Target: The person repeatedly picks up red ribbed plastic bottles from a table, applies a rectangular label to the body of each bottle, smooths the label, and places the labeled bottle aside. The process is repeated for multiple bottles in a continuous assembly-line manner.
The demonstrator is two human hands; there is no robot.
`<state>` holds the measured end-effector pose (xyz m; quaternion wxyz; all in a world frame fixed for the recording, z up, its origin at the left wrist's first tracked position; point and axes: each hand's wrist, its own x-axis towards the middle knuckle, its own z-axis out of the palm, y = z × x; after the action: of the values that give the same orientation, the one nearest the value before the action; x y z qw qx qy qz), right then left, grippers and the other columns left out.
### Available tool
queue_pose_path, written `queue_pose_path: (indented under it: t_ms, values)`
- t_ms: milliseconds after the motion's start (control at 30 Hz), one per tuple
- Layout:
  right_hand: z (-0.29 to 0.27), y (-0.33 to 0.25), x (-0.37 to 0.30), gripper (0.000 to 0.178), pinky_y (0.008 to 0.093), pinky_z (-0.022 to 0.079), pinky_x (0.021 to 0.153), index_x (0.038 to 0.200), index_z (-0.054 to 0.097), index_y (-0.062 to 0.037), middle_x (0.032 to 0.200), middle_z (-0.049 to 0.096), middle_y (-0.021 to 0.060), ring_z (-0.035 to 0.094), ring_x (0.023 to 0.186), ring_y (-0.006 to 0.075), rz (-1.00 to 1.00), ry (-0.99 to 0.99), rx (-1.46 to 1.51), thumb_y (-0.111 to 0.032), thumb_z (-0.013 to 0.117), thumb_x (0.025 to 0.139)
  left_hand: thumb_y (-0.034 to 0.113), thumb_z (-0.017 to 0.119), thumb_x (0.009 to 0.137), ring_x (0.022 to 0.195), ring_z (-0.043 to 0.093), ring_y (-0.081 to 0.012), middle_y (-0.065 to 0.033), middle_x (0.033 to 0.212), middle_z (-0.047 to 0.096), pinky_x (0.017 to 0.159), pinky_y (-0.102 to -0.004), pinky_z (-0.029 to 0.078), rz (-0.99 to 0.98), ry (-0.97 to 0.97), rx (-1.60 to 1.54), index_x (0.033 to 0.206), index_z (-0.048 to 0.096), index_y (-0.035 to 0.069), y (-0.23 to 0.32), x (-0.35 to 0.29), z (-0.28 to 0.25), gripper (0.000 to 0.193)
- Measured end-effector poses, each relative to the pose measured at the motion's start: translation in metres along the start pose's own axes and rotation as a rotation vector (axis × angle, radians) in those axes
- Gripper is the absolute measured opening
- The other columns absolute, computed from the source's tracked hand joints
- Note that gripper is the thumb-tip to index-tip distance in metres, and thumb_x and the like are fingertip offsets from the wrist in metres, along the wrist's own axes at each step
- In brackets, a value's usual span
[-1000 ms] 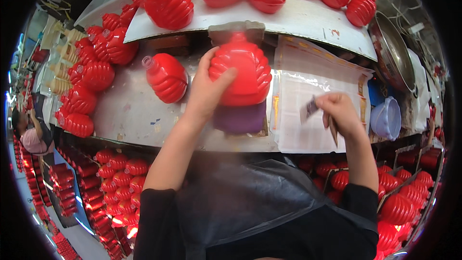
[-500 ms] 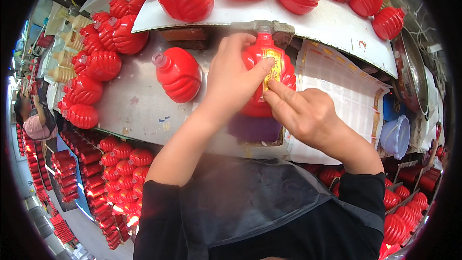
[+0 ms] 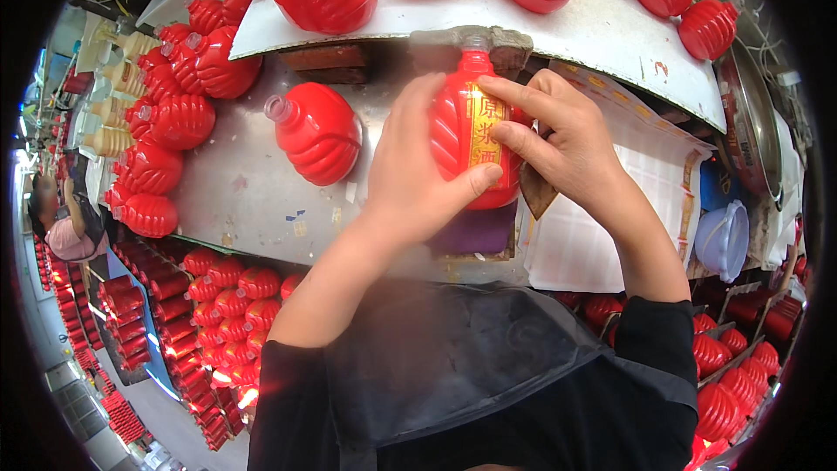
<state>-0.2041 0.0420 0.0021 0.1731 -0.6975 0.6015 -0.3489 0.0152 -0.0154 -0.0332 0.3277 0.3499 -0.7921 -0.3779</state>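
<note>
A glossy red ribbed bottle (image 3: 449, 135) lies over a purple pad (image 3: 475, 242), its clear neck pointing away from me against a worn grey block (image 3: 514, 51). A yellow label (image 3: 486, 135) with a red border runs down its front. My left hand (image 3: 405, 170) is around the bottle's left side, thumb near the label's lower end, fingers slightly blurred. On the right side, my right hand (image 3: 567, 135) grips the bottle, with index finger and thumb pressed on the label. Below that hand a brownish pointed corner (image 3: 540, 194) shows. Another red bottle (image 3: 318, 135) lies to the left.
Beyond the metal bench (image 3: 231, 201), a white board (image 3: 602, 48) carries several red bottles. More bottles (image 3: 183, 118) crowd the left side. A sheet of labels (image 3: 580, 249) lies at right, near a pale blue bucket (image 3: 724, 242). Stacked red bottles (image 3: 231, 314) stand lower left.
My right hand has moved up the label, its fingers now higher. My left thumb has slid down to the lower end. The brownish corner has come into sight beside the bottle.
</note>
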Motion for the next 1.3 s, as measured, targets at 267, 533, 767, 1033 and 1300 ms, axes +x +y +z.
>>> queue_pose_path:
  t_ms: [267, 533, 767, 1033, 1300]
  values:
    - [-0.002, -0.001, 0.011, 0.045, 0.0342, 0.046, 0.069, 0.136, 0.072, -0.0146, 0.082, 0.049, 0.0075, 0.054, 0.075, 0.0213, -0.046, -0.073, -0.076, -0.020, 0.077, 0.091, 0.044, 0.089, 0.077, 0.142, 0.045, -0.0440, -0.0251, 0.155, 0.044, 0.118, -0.0509, 0.038, 0.057, 0.071, 0.046, 0.153, 0.039, 0.000, -0.007, -0.005, 0.008, 0.100]
    - [-0.004, 0.007, 0.015, 0.046, 0.0332, 0.049, 0.073, 0.142, 0.068, -0.0153, 0.086, 0.055, 0.0065, 0.058, 0.080, 0.0197, -0.068, -0.105, -0.054, -0.022, 0.072, 0.096, 0.048, 0.080, 0.088, 0.141, 0.047, -0.0447, -0.0257, 0.154, 0.047, 0.118, -0.0506, 0.039, 0.092, 0.082, 0.000, 0.153, 0.041, -0.001, -0.011, -0.008, 0.008, 0.091]
    - [-0.007, -0.007, -0.014, 0.059, 0.0250, 0.040, 0.068, 0.154, 0.057, -0.0155, 0.077, 0.046, -0.0039, 0.045, 0.074, 0.0084, 0.327, -0.176, 0.213, -0.031, 0.071, 0.099, 0.038, 0.060, 0.104, 0.144, 0.045, -0.0418, -0.0270, 0.154, 0.047, 0.120, -0.0464, 0.035, 0.078, 0.071, -0.244, 0.150, 0.047, -0.003, -0.021, -0.004, 0.006, 0.063]
    - [0.017, -0.008, -0.019, 0.072, 0.0268, 0.036, 0.059, 0.152, 0.059, -0.0176, 0.072, 0.038, -0.0022, 0.038, 0.066, 0.0088, 0.135, 0.069, -0.021, -0.037, 0.083, 0.088, 0.034, 0.080, 0.088, 0.139, 0.051, -0.0378, -0.0234, 0.150, 0.050, 0.116, -0.0445, 0.042, 0.056, 0.134, -0.196, 0.143, 0.053, 0.000, -0.016, -0.002, 0.013, 0.070]
    - [0.017, -0.005, -0.021, 0.073, 0.0274, 0.038, 0.059, 0.152, 0.059, -0.0190, 0.072, 0.043, -0.0010, 0.039, 0.065, 0.0092, 0.119, 0.073, 0.014, -0.037, 0.084, 0.086, 0.031, 0.085, 0.083, 0.139, 0.051, -0.0367, -0.0226, 0.150, 0.050, 0.116, -0.0438, 0.043, 0.035, 0.114, -0.240, 0.143, 0.053, 0.001, -0.015, -0.002, 0.011, 0.074]
